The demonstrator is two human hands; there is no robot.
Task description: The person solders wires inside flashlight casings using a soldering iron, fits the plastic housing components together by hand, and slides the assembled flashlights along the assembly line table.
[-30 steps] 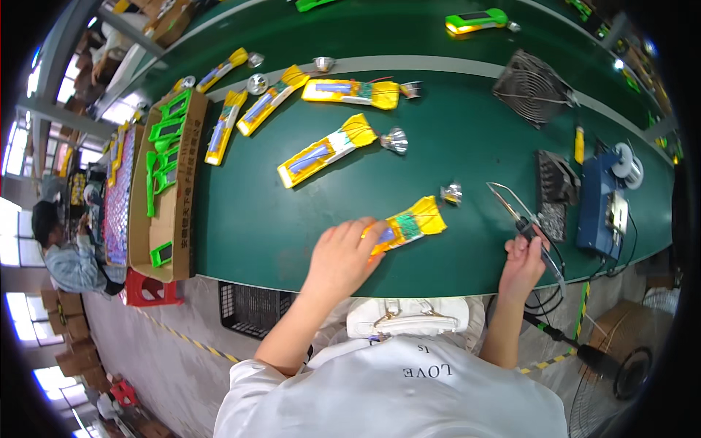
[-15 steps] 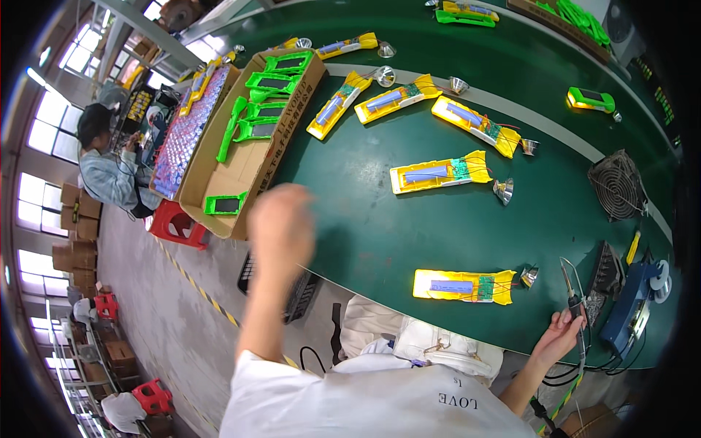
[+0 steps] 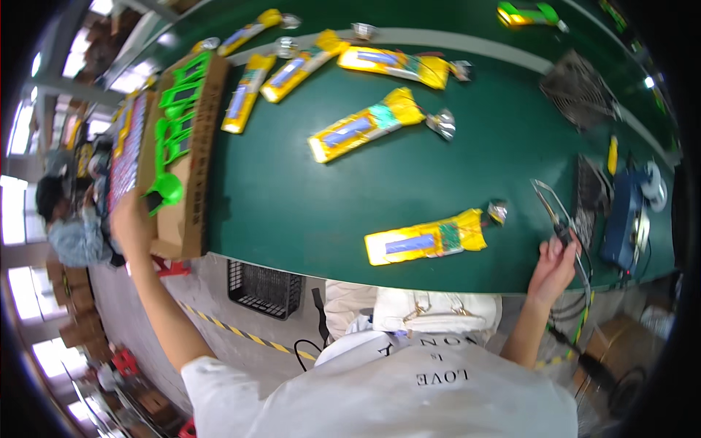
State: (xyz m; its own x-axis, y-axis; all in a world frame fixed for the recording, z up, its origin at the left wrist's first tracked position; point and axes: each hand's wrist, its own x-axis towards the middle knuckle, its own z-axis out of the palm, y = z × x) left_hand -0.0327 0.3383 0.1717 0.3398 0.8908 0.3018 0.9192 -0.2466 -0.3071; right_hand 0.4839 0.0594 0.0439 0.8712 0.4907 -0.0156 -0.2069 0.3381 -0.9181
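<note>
My left hand [image 3: 133, 225] is at the cardboard box [image 3: 196, 175] on the left, its fingers closed round the dark end of a green plastic lamp housing [image 3: 168, 188]. The grip is slightly blurred and partly hidden. Several more green housings [image 3: 179, 98] lie in the far part of the box. My right hand [image 3: 553, 266] holds a soldering iron [image 3: 561, 230] at the right, its tip pointing up and away. Closest to me lies an open yellow lamp shell [image 3: 380, 250] with a blue battery, a green circuit board and a wired silver reflector [image 3: 497, 212].
Several similar yellow shells [image 3: 321, 148] lie farther back on the green table [image 3: 292, 204]. At the right are a square fan [image 3: 579, 91], a blue soldering station [image 3: 622, 219] and a yellow-handled tool [image 3: 613, 155]. A black crate [image 3: 264, 288] sits below the table edge. Another person [image 3: 77, 226] is at far left.
My left hand has moved left to the box and now grips a green housing. My right hand still holds the soldering iron. The whole view has shifted and turned.
</note>
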